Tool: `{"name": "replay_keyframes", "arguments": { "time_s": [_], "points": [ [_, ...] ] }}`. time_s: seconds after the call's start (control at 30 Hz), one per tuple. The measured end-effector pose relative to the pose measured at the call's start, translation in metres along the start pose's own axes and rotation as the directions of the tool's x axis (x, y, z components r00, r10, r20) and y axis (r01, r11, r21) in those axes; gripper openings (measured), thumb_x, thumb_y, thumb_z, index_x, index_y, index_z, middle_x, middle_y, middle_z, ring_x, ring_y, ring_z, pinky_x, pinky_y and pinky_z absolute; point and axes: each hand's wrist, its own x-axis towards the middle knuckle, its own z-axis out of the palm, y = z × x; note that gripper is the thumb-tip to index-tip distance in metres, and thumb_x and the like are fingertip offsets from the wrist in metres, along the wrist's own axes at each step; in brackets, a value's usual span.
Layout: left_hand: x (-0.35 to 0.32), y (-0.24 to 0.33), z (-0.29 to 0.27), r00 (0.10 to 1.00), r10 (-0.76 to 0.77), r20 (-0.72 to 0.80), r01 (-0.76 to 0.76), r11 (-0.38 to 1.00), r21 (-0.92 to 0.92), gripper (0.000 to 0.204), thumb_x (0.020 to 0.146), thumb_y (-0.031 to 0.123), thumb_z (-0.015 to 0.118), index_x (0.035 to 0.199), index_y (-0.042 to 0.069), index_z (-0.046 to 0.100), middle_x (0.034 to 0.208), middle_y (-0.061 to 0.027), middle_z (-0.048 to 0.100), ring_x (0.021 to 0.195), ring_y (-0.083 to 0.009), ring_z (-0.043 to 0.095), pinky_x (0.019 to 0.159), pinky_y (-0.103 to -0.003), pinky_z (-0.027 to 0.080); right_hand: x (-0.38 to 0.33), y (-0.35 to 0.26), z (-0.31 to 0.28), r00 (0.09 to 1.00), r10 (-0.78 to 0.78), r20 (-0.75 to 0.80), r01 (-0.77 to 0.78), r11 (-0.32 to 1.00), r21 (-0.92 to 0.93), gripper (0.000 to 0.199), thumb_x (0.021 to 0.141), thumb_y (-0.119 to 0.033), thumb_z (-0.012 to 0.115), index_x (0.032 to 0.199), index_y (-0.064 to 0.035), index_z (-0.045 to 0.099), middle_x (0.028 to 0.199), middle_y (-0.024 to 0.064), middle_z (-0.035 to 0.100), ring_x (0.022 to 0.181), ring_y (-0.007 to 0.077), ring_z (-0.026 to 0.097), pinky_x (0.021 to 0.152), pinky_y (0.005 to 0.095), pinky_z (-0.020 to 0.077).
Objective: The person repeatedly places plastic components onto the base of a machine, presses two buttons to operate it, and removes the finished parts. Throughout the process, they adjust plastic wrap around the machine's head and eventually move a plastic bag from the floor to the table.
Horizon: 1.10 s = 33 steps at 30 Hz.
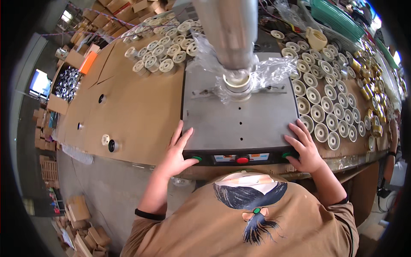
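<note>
My left hand (173, 154) rests at the left front corner of a grey press machine (214, 124), its thumb on a green button (197, 158). At the right front corner lies my right hand (307, 152), the thumb against another green button (286, 155). Both hands have fingers stretched out over the machine's edge and hold nothing. Between them a red button (242, 160) sits on the front panel. A thick metal press column (229, 34) reaches down onto a cream round part (238, 88) on the machine's bed. Crumpled clear plastic film (274, 70) surrounds that part.
Cream wheel-shaped parts (317, 113) crowd the table on the right, with gold-coloured parts (376, 90) beyond. More cream parts (167, 65) stand at the back left. Several small black parts (113, 145) lie on the brown tabletop (141, 111). Cardboard boxes (79, 207) are on the floor.
</note>
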Motion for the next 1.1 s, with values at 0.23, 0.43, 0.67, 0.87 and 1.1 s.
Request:
{"name": "replay_keyframes", "arguments": {
  "time_s": [0.23,0.43,0.67,0.87,1.1],
  "points": [
    [0.147,-0.093,-0.064,0.965,-0.113,-0.238,0.12,0.993,0.018,0.083,0.088,0.029,0.074,0.156,0.008,0.032,0.163,-0.0186,0.028,0.151,-0.0356,0.027,0.122,-0.044,0.027,0.004,-0.011,0.001,0.991,0.13,0.02,-0.13,0.992,-0.003,0.075,0.065,-0.021,0.081,0.136,-0.0113,0.058,0.152,0.0204,0.042,0.145,0.048,0.032,0.116,0.0551,0.0332],
    [0.269,-0.147,-0.084,0.922,-0.056,-0.384,0.249,0.845,0.474,0.059,0.08,0.026,0.082,0.13,0.006,0.059,0.161,-0.0177,0.031,0.148,-0.0365,0.031,0.12,-0.045,0.033,0.004,-0.009,-0.001,0.988,0.144,0.062,-0.141,0.989,-0.042,0.076,0.067,-0.025,0.082,0.137,-0.0132,0.057,0.154,0.0188,0.04,0.146,0.0468,0.031,0.116,0.056,0.0327],
    [0.252,-0.145,-0.077,0.951,-0.298,-0.085,0.309,0.898,0.313,0.046,0.077,0.017,0.083,0.115,0.004,0.063,0.149,-0.0195,0.048,0.133,-0.0413,0.049,0.108,-0.043,0.045,0.025,-0.012,-0.019,0.999,0.034,-0.012,-0.034,0.999,-0.02,0.054,0.072,-0.023,0.077,0.123,-0.0102,0.066,0.139,0.0167,0.053,0.137,0.0423,0.043,0.113,0.0598,0.0316],
    [0.144,-0.09,-0.061,0.977,-0.161,-0.141,0.179,0.975,0.128,0.045,0.08,0.016,0.078,0.119,0.004,0.059,0.128,-0.019,0.062,0.117,-0.0384,0.06,0.097,-0.04,0.049,0.146,-0.019,0.007,0.95,0.156,-0.269,-0.123,0.983,0.136,0.062,0.077,-0.024,0.078,0.132,-0.0039,0.057,0.138,0.0202,0.055,0.138,0.0392,0.043,0.115,0.052,0.033],
    [0.114,0.042,-0.051,0.968,-0.051,-0.247,-0.045,0.93,-0.365,0.053,0.08,0.017,0.079,0.126,0.009,0.055,0.127,-0.0168,0.063,0.116,-0.0353,0.063,0.096,-0.04,0.049,0.206,-0.039,0.011,0.89,0.417,-0.185,-0.335,0.872,0.356,0.074,0.079,-0.028,0.08,0.142,-0.0038,0.048,0.141,0.0214,0.053,0.137,0.036,0.046,0.114,0.0472,0.0362]
  ]
}}
